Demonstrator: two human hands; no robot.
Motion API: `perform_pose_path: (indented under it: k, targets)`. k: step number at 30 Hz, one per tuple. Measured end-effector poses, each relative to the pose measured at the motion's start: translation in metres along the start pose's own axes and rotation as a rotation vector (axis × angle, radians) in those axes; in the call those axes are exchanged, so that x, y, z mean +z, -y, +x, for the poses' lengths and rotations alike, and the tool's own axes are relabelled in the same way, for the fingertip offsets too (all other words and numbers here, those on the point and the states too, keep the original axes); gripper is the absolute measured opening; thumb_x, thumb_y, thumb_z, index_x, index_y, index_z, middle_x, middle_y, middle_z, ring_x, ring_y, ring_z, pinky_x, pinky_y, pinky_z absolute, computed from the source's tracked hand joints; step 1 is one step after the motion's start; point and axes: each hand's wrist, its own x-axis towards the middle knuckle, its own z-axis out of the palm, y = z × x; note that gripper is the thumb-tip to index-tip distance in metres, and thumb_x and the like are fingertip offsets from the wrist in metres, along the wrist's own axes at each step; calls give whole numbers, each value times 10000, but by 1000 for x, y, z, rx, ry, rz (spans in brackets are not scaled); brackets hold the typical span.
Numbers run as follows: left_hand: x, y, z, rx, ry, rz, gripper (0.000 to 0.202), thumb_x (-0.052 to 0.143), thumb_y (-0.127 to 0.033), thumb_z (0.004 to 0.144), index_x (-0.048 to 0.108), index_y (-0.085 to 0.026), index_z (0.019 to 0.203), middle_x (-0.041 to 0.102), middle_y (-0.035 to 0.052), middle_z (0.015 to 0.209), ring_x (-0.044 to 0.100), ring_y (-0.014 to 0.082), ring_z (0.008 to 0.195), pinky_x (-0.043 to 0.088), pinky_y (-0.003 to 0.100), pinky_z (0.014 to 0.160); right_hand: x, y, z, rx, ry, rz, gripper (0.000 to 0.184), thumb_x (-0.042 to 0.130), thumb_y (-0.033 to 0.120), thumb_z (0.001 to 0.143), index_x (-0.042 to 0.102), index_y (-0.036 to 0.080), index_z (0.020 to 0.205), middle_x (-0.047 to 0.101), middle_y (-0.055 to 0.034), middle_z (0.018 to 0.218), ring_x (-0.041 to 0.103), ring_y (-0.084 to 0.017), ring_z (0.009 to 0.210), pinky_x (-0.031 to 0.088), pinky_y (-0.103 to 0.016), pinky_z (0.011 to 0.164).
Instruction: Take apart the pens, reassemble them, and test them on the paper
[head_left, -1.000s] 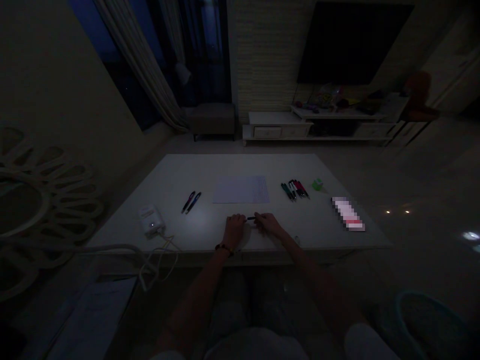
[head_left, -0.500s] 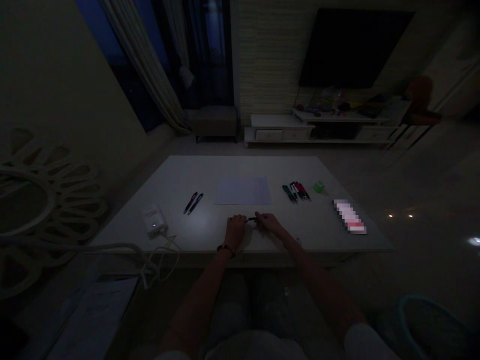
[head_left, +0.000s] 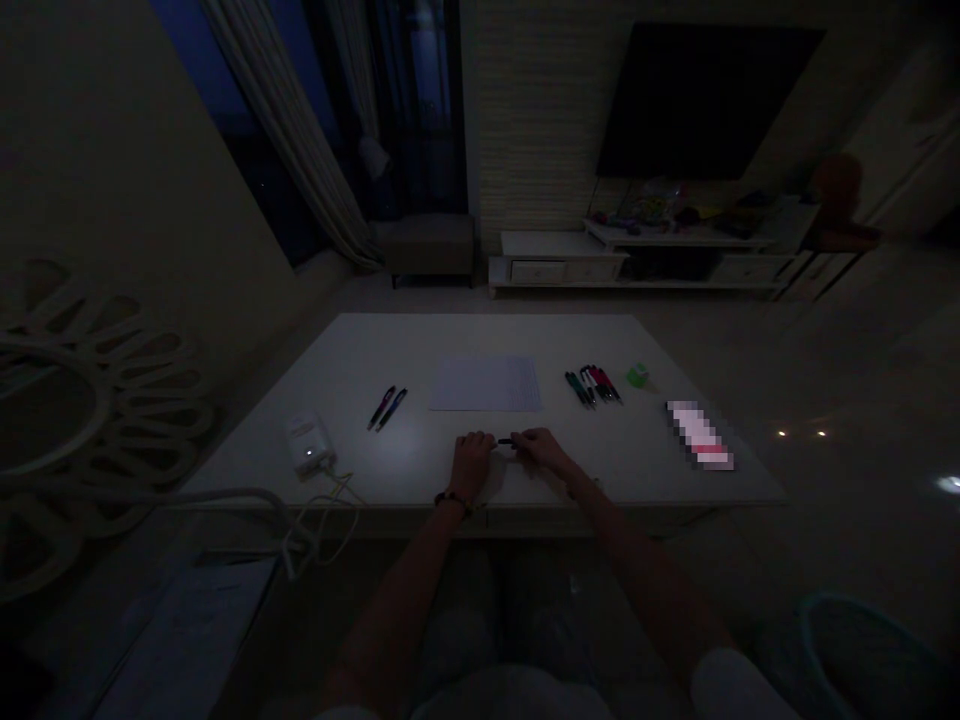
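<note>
Head view, low light: the left hand (head_left: 472,465) and right hand (head_left: 541,450) rest close together at the near edge of the counter (head_left: 480,340). A dark pen (head_left: 506,441) lies crosswise between them, raised slightly above the surface. The fingertips of both hands are closed on its opposite ends; the dim view makes the exact finger contact hard to confirm, but it appears to be a two-handed pinch grasp. A beaded bracelet (head_left: 452,502) encircles the left wrist.

Items on the counter, from the hands outward: a sheet of printed paper (head_left: 486,385) lies flat directly far of the hands. A pair of pens (head_left: 387,408) lies left of the sheet, side by side and angled. A white plug-in device (head_left: 309,447) sits further left near the edge, with pale cables (head_left: 322,520) trailing over the near edge. A group of multicoloured pens (head_left: 591,386) lies right of the sheet, just beside a small green object (head_left: 637,375). A pixelated pink-and-white box (head_left: 699,435) lies further right.

Below the near edge, loose papers (head_left: 187,640) occupy the near left, and a teal basket rim (head_left: 847,640) shows at the near right. Beyond the counter stand a low stool (head_left: 431,245), a white cabinet (head_left: 555,268) and a wall-mounted television (head_left: 709,100).
</note>
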Motion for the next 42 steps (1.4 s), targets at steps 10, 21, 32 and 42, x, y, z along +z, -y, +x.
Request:
perform_pose_path:
  k: [10, 21, 32, 42]
  targets:
    - [-1, -1, 1, -13, 20, -1, 162, 388, -204, 906, 541, -198, 957, 573, 71, 928, 484, 202, 917, 314, 365, 809, 1, 6, -3, -23, -10, 54, 368, 615, 487, 704, 648, 121, 717, 667, -61, 647, 560, -114, 494, 404, -209, 467]
    - [-1, 0, 1, 7, 8, 11, 191, 353, -231, 922, 539, -200, 951, 575, 70, 918, 488, 202, 906, 310, 354, 804, 1, -4, 1, -66, -27, 63, 311, 626, 440, 690, 630, 134, 744, 675, -62, 712, 594, -128, 557, 445, -219, 506]
    - [0, 1, 0, 2, -5, -2, 296, 375, -199, 904, 496, -237, 1172, 572, 65, 942, 501, 197, 908, 328, 353, 814, -5, -8, 4, -102, -162, 138, 297, 665, 357, 616, 612, 144, 817, 657, -36, 715, 581, -120, 554, 437, -227, 524]
    - [-3, -2, 0, 33, 22, 58, 246, 391, -225, 900, 539, -235, 1096, 542, 66, 940, 490, 199, 897, 330, 346, 780, -2, -9, -3, -96, -141, 209, 349, 662, 446, 629, 648, 162, 832, 664, -43, 672, 614, -155, 580, 431, -229, 470]
